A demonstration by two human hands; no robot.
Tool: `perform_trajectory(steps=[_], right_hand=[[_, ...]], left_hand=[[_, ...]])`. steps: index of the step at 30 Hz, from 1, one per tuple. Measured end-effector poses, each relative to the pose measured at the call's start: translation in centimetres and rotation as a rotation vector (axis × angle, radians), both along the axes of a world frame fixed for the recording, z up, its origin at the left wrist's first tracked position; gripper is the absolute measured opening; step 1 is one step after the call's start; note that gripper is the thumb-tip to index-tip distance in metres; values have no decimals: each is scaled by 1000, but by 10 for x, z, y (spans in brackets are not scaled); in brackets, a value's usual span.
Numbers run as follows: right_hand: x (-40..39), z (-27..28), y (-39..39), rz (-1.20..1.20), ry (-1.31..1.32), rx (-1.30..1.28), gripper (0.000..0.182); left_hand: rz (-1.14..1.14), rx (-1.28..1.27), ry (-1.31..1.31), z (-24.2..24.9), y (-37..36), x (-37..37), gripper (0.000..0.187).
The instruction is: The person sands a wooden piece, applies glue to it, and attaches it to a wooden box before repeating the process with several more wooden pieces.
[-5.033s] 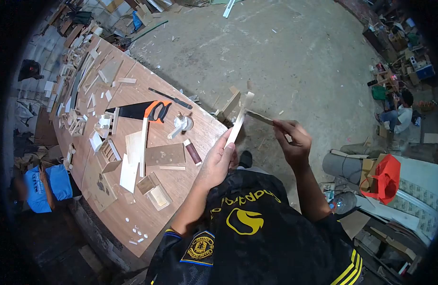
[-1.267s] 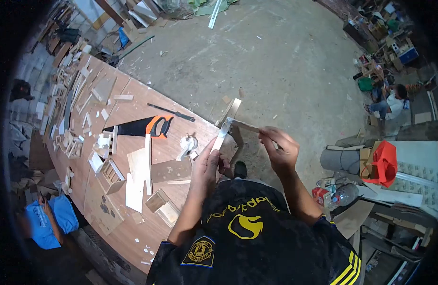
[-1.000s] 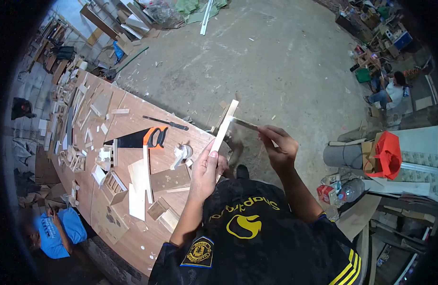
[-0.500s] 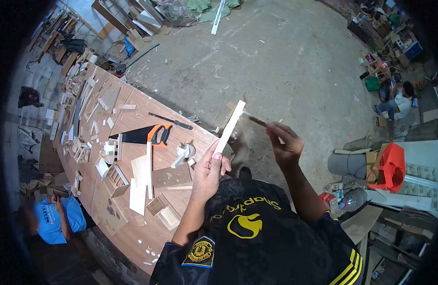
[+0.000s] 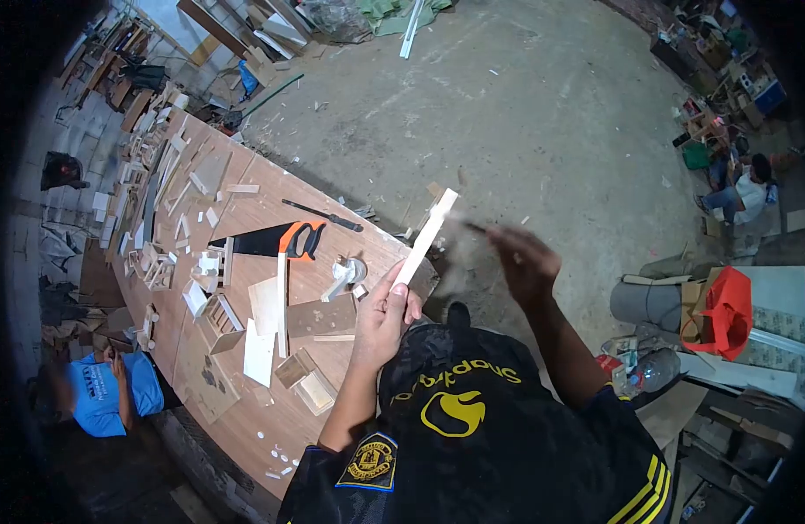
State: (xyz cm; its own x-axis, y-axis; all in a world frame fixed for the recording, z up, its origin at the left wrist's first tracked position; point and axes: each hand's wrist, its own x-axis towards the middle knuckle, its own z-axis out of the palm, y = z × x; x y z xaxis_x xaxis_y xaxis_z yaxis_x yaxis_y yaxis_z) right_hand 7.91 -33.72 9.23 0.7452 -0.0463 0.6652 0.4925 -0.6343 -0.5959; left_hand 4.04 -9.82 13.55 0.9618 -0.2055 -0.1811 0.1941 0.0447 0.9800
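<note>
Pinched between the thumb and fingers of my left hand (image 5: 381,325) is the lower end of a pale wooden strip (image 5: 427,237). The strip slants up and away, its far end over the floor past the table corner. My right hand (image 5: 526,262), smeared by motion, is closed on a thin, dark stick-like tool (image 5: 474,228). The tool points left, its blurred tip close beside the upper part of the strip. Near my left hand, a small white-lined cup (image 5: 350,272) with a pale piece across it stands on the table.
On the wooden table (image 5: 250,199) lie a handsaw (image 5: 271,239), a dark narrow tool (image 5: 322,215), an open wooden box (image 5: 311,389) and several offcuts. A person in a blue shirt (image 5: 101,395) sits at left; another person (image 5: 745,194) sits far right. A red bag (image 5: 726,313) stands at right.
My right hand stays raised at the right, now more blurred, with the tool's tip still beside the strip. The view has shifted slightly; my left hand keeps its hold.
</note>
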Motion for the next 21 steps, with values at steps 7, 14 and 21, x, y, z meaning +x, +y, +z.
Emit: perform_trajectory(steps=[7,14,21], right_hand=[[-10,4,2,126,-37,22,19],[-14,11,6,199,-93,23,15],[-8,10,2,61,-99,17,23]], left_hand=[[-13,-42,-83,-9,3,-2,44],[7,-21,-54,-8,5,-3,44],[27,-19,-20,-12,7,-2,44]])
